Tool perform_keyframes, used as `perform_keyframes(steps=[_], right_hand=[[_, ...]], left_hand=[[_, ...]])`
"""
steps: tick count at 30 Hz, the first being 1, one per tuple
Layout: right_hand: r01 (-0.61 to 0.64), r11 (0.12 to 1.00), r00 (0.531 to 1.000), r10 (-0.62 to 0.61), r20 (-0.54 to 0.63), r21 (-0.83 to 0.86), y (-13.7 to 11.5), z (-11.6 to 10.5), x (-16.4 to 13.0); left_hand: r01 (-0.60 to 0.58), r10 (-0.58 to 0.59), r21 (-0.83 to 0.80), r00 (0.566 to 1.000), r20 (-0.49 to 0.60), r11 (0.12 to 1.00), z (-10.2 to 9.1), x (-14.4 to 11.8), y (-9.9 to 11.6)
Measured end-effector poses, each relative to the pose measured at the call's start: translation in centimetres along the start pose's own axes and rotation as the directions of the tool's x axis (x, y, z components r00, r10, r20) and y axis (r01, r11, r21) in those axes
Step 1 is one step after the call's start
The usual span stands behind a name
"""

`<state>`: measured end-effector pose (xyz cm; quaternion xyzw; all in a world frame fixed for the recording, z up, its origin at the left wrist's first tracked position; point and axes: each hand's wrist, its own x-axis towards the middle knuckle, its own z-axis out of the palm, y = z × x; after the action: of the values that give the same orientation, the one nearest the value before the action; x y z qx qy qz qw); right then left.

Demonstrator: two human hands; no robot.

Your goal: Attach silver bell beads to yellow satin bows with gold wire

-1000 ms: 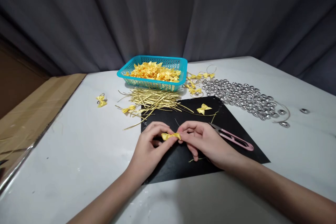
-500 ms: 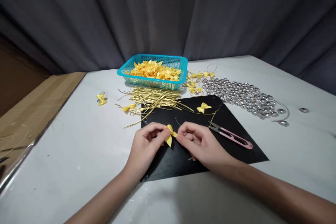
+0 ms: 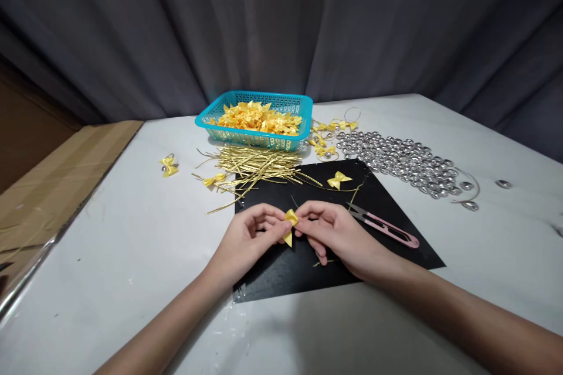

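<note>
Fingertips of left hand (image 3: 250,234) and right hand (image 3: 336,233) are pinched shut on one yellow bow (image 3: 290,225), held at lower centre over the black mat (image 3: 387,255). Slippage is judged likely if the pinch loosens; snips (image 3: 382,226) lie just right.
</note>
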<state>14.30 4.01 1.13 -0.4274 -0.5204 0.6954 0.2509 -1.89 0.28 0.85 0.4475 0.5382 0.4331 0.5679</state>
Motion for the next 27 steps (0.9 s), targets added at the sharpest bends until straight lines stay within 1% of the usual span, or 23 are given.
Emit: perform_keyframes(steps=[3,6,7,9,12,15,17,21,25,27], right_hand=[[0.008,0.998,0.998,-0.012,-0.063,-0.067,0.3,-0.1,0.2],[0.033,0.982,0.994,-0.052,-0.094,-0.188,0.6,0.0,0.3],[0.059,0.971,0.993,-0.081,-0.087,-0.230,0.6,0.0,0.2],[0.134,0.945,0.986,-0.156,-0.054,-0.297,0.7,0.0,0.0],[0.236,0.916,0.967,-0.254,-0.015,-0.325,0.6,-0.1,-0.2],[0.286,0.883,0.953,-0.304,0.010,-0.372,0.5,-0.4,-0.1],[0.286,0.860,0.951,-0.310,0.014,-0.422,0.5,-0.6,0.0],[0.257,0.848,0.961,-0.276,0.028,-0.464,0.3,-0.9,0.2],[0.272,0.808,0.956,-0.291,0.048,-0.523,0.1,-1.3,0.3],[0.251,0.814,0.963,-0.264,0.051,-0.523,-0.1,-1.3,0.3]], left_hand=[[0.009,-0.009,0.023,1.000,0.002,1.000,-0.1,0.0,0.1],[-0.010,0.011,0.004,0.997,-0.077,1.000,-0.1,0.1,-0.1],[-0.020,0.019,-0.008,0.995,-0.099,1.000,-0.1,0.1,-0.2],[-0.035,0.033,-0.020,0.994,-0.108,0.999,-0.1,0.2,-0.4],[-0.038,0.037,-0.014,0.997,-0.070,0.999,-0.1,0.4,-0.5],[-0.043,0.042,-0.021,0.998,-0.055,0.999,-0.2,0.4,-0.6],[-0.038,0.036,-0.027,0.998,-0.056,0.999,-0.2,0.4,-0.6],[-0.012,0.008,-0.043,0.997,-0.080,0.999,-0.3,0.2,-0.5],[-0.001,-0.009,-0.093,0.994,-0.109,0.996,-0.3,0.4,-0.5],[-0.011,-0.005,-0.119,0.991,-0.132,0.993,-0.3,0.4,-0.5]])
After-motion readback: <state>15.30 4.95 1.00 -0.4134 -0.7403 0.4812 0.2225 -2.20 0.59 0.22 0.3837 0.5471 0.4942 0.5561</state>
